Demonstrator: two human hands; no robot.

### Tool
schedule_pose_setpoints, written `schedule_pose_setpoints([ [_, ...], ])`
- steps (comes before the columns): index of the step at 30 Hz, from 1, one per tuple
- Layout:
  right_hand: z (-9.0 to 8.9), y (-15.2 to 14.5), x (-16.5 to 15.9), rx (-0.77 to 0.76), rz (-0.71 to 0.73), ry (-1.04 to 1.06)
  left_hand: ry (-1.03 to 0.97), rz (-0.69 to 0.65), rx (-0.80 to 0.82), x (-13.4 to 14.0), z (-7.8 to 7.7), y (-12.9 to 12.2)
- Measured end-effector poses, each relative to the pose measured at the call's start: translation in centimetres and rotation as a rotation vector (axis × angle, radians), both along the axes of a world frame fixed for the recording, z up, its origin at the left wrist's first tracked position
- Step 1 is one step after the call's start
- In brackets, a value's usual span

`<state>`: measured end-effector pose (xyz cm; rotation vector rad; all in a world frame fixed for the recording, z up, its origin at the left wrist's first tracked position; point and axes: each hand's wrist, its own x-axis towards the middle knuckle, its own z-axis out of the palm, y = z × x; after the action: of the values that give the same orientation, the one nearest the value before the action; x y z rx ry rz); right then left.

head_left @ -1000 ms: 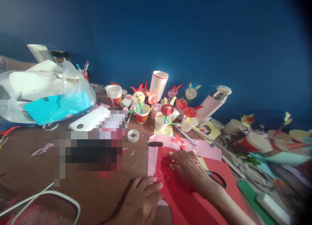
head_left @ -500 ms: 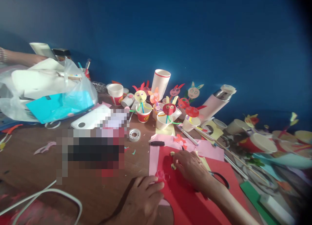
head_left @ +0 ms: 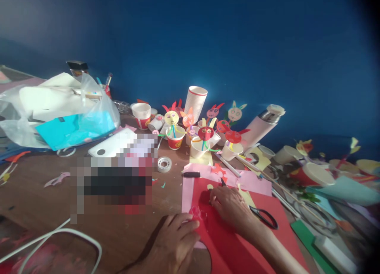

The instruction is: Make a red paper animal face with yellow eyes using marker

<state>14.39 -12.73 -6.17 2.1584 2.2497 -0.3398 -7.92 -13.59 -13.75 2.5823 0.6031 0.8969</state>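
My left hand (head_left: 175,240) rests at the left edge of the red paper (head_left: 234,252), its fingers bent and close together; what they grip, if anything, is hidden. Close by its fingertips lie small clear round pieces (head_left: 199,213) on the red sheet. Over the sheet, my right hand (head_left: 230,205) is closed, fingertips pinched down on the paper, and whatever is under them cannot be made out. A small cream paper disc (head_left: 210,186) shows just beyond those fingers. Scissors with dark handles (head_left: 268,218) lie partly beneath the right hand, beside a cream paper scrap (head_left: 247,195).
A black pen (head_left: 191,174) lies on pink paper (head_left: 187,191). Tape (head_left: 164,164) sits to the left. Behind stand paper cups with paper faces (head_left: 200,147), a cup stack (head_left: 196,104) and a pink flask (head_left: 258,127). A white cable (head_left: 74,233) loops at lower left.
My right hand has shifted slightly, and its fingertips now cover the spot where a second cream disc lay. The other person's arm at the far left has gone from view.
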Motion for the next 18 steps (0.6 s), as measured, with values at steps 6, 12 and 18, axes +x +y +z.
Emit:
schedule_pose_setpoints([
  [6,1.0,-1.3,-0.1,0.117,0.016,0.105,-0.164,-0.011,-0.063,-0.3,1.6,-0.1],
  [12,1.8,-3.1,-2.1,0.179,0.023,0.363,-0.257,0.055,-0.344,-0.5,3.9,-0.1],
  [18,2.1,-3.8,-3.6,0.192,0.058,0.521,-0.262,0.151,-0.999,-0.1,5.8,0.6],
])
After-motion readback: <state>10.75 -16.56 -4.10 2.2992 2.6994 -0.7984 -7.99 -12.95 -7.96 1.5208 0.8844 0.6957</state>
